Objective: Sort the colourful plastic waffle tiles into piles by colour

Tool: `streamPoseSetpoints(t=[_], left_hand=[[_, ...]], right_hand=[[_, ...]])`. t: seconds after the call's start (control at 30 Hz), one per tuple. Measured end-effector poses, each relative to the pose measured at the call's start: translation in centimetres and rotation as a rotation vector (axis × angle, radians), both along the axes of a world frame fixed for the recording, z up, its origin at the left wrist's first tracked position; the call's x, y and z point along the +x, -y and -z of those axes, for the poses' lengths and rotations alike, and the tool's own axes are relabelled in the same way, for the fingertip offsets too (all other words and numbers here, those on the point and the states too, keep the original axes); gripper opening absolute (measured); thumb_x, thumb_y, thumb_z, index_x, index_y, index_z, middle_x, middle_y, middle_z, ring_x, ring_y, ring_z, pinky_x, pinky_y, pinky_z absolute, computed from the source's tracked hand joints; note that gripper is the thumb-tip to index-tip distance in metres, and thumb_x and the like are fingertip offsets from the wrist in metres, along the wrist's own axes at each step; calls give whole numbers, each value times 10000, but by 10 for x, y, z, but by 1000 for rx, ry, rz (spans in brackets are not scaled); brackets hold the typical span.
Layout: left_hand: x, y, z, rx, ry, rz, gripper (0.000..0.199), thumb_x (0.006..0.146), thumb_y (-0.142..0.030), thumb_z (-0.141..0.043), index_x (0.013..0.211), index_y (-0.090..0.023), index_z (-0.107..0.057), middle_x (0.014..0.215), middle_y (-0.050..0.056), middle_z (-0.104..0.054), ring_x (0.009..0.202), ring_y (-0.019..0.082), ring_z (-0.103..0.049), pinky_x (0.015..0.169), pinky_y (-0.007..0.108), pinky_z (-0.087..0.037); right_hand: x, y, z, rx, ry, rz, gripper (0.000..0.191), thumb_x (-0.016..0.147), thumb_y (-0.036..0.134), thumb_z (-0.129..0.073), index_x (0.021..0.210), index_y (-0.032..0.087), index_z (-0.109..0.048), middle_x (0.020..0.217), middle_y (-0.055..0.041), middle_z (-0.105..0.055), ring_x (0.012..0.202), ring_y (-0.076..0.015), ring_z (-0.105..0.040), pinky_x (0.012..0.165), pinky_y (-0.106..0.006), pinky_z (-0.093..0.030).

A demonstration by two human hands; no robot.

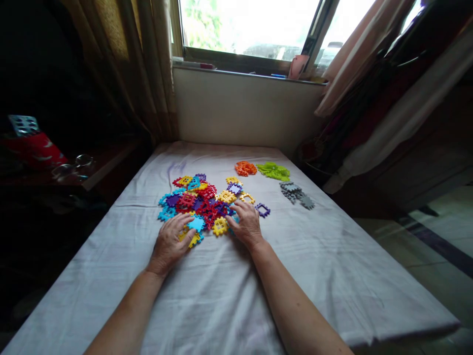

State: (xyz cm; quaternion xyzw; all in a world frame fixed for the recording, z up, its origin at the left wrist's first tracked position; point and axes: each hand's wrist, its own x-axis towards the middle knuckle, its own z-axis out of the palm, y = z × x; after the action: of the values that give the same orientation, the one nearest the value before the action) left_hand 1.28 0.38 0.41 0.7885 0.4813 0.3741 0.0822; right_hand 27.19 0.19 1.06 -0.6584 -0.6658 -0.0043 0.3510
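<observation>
A mixed pile of plastic interlocking tiles [209, 209] in red, blue, purple and yellow lies on the cloth-covered table. My left hand [172, 240] rests at the pile's near left side, fingers spread over a light blue tile [197, 223] and some yellow ones. At the right side of the pile is my right hand [246, 223], its fingers apart and touching tiles, partly hiding a blue one. A yellow tile [220, 226] lies between the two hands. Just beyond my right hand sits a purple frame-shaped tile [262, 210].
Farther back are separate heaps of orange tiles [246, 168], lime green tiles [273, 170] and grey tiles [296, 194]. The table [321, 276] wears a pale cloth and meets the wall below a window. A dark side table [107, 160] with glasses stands left; clothes hang at right.
</observation>
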Motion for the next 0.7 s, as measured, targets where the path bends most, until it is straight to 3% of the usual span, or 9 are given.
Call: streamPoseSetpoints(t=[0.1, 0.2, 0.47, 0.57, 0.7], left_hand=[[6, 6, 2, 33, -216, 99, 425, 901, -499, -557, 1269, -313, -660, 1438, 76, -586, 1393, 307, -461, 1177, 580, -299], [11, 10, 2, 6, -332, 150, 419, 920, -479, -547, 1310, -356, -636, 1496, 65, -529, 1425, 307, -415, 1201, 595, -222], [11, 12, -2, -42, -323, 14, 402, 923, -458, -543, 1296, -353, -649, 1460, 79, -564, 1390, 327, -453, 1191, 618, -210], [8, 11, -4, -67, -314, -61, 368, 921, -442, -541, 1242, -332, -682, 1422, 89, -594, 1373, 337, -468, 1178, 636, -217], [4, 9, -5, -62, -294, -161, 340, 914, -442, -532, 1160, -301, -719, 1360, 98, -637, 1333, 332, -506, 1171, 627, -232]], right_hand=[[-14, -3, 1, -64, -28, -36, 297, 804, 334, -714, 1089, 253, -738, 1222, -70, -694, 1207, -275, -535, 1027, -421, -368], [-17, -2, 1, -77, -43, -47, 266, 825, 319, -689, 1076, 246, -736, 1149, -69, -705, 1143, -260, -559, 995, -405, -389], [-7, -2, 0, -37, 38, -3, 280, 836, 353, -703, 1089, 234, -719, 1149, -84, -694, 1062, -259, -586, 926, -379, -395], [14, 1, -5, -41, 40, 93, 292, 847, 358, -692, 1108, 229, -714, 1166, -86, -694, 1065, -255, -589, 935, -372, -387], [55, 8, -10, -100, 7, 350, 303, 860, 370, -664, 1117, 218, -721, 1157, -104, -694, 1067, -268, -592, 931, -386, -401]])
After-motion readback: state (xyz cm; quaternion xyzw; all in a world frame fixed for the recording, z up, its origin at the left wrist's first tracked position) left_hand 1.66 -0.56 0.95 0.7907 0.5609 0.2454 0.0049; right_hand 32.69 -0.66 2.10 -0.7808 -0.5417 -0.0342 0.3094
